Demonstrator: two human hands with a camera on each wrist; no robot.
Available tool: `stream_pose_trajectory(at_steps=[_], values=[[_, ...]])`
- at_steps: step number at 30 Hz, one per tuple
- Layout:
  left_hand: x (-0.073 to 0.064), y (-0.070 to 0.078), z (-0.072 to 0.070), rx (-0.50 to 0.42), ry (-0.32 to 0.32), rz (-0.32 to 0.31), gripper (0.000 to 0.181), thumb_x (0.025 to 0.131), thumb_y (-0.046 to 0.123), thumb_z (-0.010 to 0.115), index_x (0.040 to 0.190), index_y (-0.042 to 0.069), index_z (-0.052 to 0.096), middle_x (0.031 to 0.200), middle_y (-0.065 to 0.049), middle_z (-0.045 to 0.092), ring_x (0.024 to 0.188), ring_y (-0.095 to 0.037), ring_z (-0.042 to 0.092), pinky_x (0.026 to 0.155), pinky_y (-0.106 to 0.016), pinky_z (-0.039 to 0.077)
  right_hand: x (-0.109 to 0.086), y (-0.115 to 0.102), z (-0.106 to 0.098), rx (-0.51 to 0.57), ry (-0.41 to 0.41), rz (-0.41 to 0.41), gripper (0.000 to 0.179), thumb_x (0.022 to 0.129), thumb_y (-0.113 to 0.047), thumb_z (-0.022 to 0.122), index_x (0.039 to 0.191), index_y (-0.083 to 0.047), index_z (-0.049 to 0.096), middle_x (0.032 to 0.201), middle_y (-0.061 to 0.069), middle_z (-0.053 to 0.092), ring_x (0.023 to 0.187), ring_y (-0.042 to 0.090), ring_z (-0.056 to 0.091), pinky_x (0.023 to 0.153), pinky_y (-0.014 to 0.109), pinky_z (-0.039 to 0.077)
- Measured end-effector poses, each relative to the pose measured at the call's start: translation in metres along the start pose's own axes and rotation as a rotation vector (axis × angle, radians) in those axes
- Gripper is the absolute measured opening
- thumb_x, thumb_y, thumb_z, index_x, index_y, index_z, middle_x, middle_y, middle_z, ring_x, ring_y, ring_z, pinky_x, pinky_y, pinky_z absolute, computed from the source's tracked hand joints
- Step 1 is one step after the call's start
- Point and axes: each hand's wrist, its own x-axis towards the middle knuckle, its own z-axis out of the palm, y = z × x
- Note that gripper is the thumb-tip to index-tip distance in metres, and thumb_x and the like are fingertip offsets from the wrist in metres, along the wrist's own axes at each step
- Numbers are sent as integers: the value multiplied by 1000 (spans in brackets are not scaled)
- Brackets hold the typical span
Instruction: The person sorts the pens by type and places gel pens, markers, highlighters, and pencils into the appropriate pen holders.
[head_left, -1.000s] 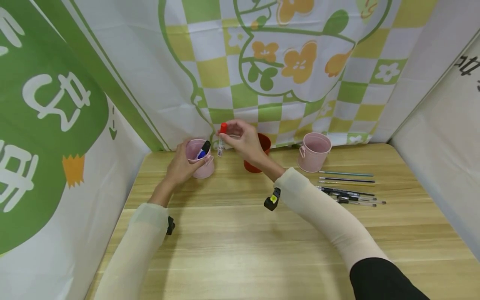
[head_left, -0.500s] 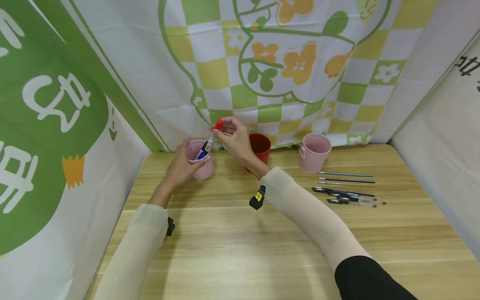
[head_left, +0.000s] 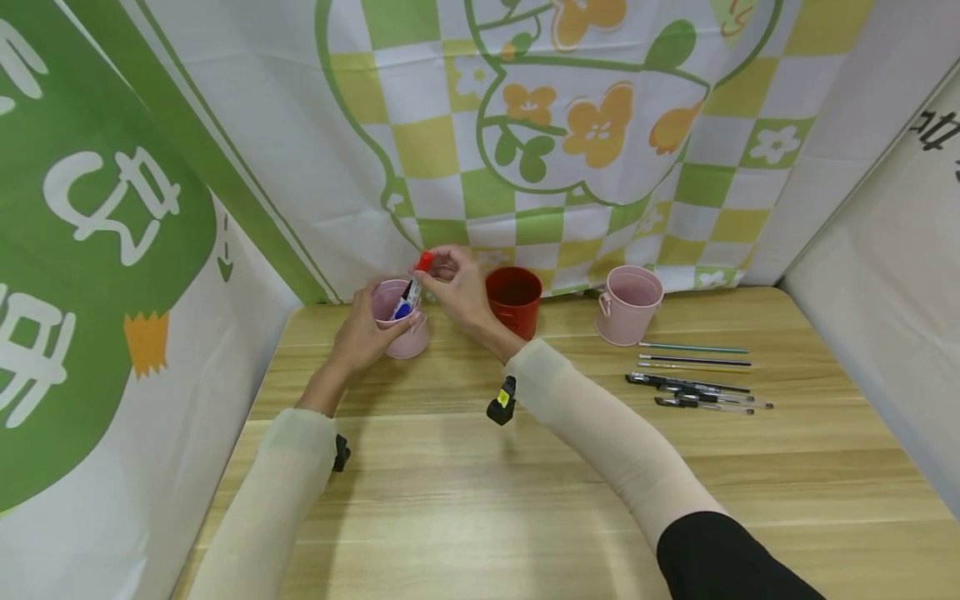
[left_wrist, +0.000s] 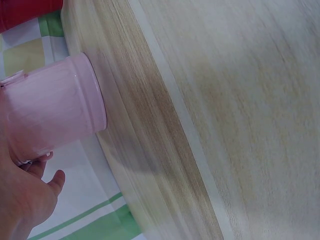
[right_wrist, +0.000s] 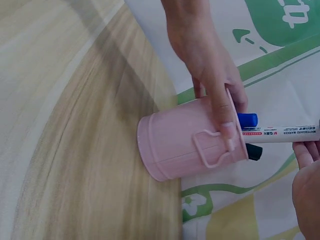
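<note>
At the left back of the table, my left hand [head_left: 358, 337] grips the rim of a pink bucket [head_left: 407, 344], thumb on the near side by the wire handle. Inside the bucket stand a blue-capped marker [right_wrist: 248, 120] and a black-capped marker [right_wrist: 254, 151]. My right hand [head_left: 459, 293] pinches a red-capped whiteboard marker [right_wrist: 290, 133] near its red cap. In the right wrist view, the white barrel's lower end is within the bucket mouth, between the other two caps. Most of the left fingers are hidden behind the bucket in the head view.
A red bucket [head_left: 517, 310] stands just right of the right hand, and a second pink bucket [head_left: 628, 310] is further right. Several pencils [head_left: 693, 361] and several black pens [head_left: 697, 393] lie at the table's right. Printed cloth [head_left: 540, 225] hangs behind.
My right hand has moved left from beside the pink bucket, tilting the red-capped marker and then lowering its end into the mouth. The left hand has stayed on the bucket.
</note>
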Motion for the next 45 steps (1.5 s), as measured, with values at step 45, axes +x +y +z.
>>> stream_pose_trajectory(at_steps=[45], values=[[4,3,-3,-19,-4,33,95,76,54,79,150,15,33,139,-20,44,128,-37,43,104,-59,34,-26,-5,-44,-602,-293,-151,58,84,-27,79,134,-7,59,134,6,60,118,17,60,98,29,48]])
